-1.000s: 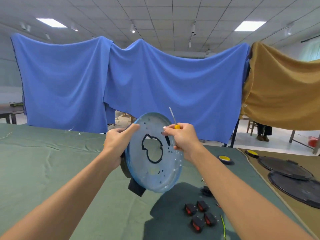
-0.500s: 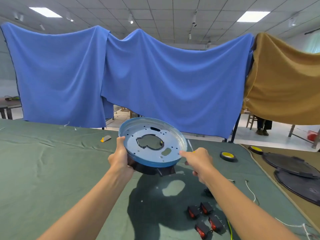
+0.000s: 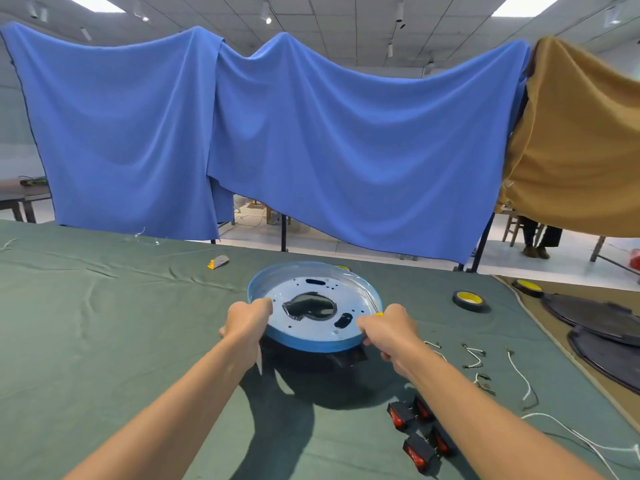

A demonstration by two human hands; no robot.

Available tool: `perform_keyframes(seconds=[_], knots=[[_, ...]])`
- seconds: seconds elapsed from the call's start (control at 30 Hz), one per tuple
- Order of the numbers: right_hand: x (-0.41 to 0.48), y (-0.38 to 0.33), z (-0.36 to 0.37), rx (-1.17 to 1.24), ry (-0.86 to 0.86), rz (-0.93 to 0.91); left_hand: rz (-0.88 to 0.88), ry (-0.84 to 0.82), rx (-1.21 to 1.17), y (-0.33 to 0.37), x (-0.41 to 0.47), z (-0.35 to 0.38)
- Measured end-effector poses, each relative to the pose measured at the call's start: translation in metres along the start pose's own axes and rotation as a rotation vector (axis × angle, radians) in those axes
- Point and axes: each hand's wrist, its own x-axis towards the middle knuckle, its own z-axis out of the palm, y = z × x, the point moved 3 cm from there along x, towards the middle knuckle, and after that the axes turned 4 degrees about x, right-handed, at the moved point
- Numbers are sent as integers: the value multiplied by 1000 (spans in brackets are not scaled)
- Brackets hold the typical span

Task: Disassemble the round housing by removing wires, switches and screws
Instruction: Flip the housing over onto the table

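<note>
Red switches [image 3: 419, 434] and loose wires [image 3: 519, 375] lie nearest on the table [image 3: 104, 323], apparently set aside. Beyond, mid-table, the left hand [image 3: 247, 322] grips the round housing [image 3: 311, 342] by its rim, likely steadying it face up. The right hand [image 3: 388, 327] clenches a screwdriver [image 3: 380, 314] at the opposite rim. A tape roll [image 3: 468, 300] lies farther off.

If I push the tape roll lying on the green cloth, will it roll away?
Probably not: the tape roll lies flat, so it would likely slide. The wrinkled cloth may drag on it. On edge, it could roll.
</note>
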Motion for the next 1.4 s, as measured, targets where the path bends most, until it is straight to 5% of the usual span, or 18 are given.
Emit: perform_keyframes(seconds=[0.17,0.37,0.6,0.83,1.0,1.1,1.23,1.4], knots=[[7,2,-2,-96,33,-4,42,16,201,-10,9,-15],[-12,0,6,-554,130,-183,208,-15,246,1,21,-19],[2,1,4,-492,99,-200,230,-48,256,7,28,-19],[34,-9,-14,-364,-68,-262,463,-28,463,10,23,-23],[8,-6,-14,-396,347,-273,905,-94,920,18,20,-25],[-11,3,6,-370,192,-204,838,-164,928,11,20,-26],[-17,12,22,-260,51,-109,862,-5,1027,9,8,-24],[8,-1,1,-232,-94,-169,1009,-18,1172,11,-10,-33]])
